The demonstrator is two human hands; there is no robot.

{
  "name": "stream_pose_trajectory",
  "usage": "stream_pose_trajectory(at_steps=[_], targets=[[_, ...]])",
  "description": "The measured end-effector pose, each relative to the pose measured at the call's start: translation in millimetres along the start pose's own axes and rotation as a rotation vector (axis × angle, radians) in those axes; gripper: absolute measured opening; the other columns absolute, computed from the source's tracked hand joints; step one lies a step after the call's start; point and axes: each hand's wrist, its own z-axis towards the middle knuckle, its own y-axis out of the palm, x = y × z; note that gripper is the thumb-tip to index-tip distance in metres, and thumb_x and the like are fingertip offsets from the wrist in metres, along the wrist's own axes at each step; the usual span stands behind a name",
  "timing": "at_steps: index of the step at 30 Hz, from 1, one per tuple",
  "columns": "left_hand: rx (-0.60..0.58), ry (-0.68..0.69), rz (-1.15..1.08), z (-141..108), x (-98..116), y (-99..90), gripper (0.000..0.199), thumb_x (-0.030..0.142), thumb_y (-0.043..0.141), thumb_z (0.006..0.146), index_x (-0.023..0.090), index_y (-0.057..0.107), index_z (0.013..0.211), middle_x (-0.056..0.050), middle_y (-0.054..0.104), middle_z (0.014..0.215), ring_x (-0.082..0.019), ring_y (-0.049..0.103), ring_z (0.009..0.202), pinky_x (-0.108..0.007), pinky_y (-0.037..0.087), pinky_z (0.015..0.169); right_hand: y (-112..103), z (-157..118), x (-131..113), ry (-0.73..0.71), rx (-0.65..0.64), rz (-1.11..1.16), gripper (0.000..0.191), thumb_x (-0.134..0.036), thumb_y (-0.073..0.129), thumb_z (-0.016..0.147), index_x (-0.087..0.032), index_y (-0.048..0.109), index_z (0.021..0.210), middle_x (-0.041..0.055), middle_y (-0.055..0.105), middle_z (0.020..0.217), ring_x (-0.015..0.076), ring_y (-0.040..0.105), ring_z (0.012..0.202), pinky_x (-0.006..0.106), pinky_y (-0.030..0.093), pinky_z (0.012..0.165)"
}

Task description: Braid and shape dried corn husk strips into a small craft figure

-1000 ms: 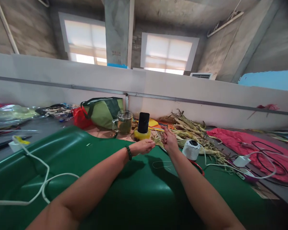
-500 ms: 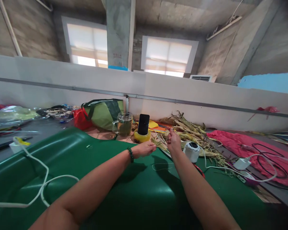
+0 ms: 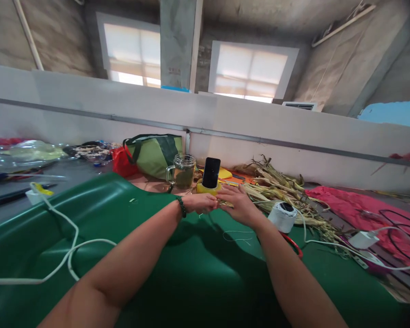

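My left hand is closed in a pinch above the green mat, a dark beaded bracelet round its wrist. What its fingertips grip is too small and covered to make out; a short white thread end shows just below. Fingers stretched out and slightly apart, my right hand reaches over to the left fingertips. To its right stands a white thread spool with a dark top. A loose loop of thread lies on the mat below the right hand.
Behind my hands, a phone stands in a yellow tape roll, beside a glass mug and a green bag. Dried husks and pink cloth lie at right. White cables cross the mat.
My right hand has moved left and down to my left hand, and its curled fingers have straightened. The left hand stays pinched. The camera view has shifted slightly.
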Motion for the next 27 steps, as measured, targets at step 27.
stream_pose_trajectory(at_steps=[27], targets=[[0.189, 0.120, -0.349, 0.2, 12.5, 14.1, 0.015, 0.022, 0.052, 0.071, 0.016, 0.044, 0.060, 0.009, 0.025, 0.045, -0.003, 0.018, 0.037, -0.019, 0.008, 0.039, 6.4, 2.9, -6.1, 0.014, 0.091, -0.325, 0.025, -0.020, 0.041, 0.093, -0.019, 0.066, 0.090, 0.0100, 0.061, 0.088, 0.0210, 0.055, 0.086, 0.031, 0.044, 0.077]])
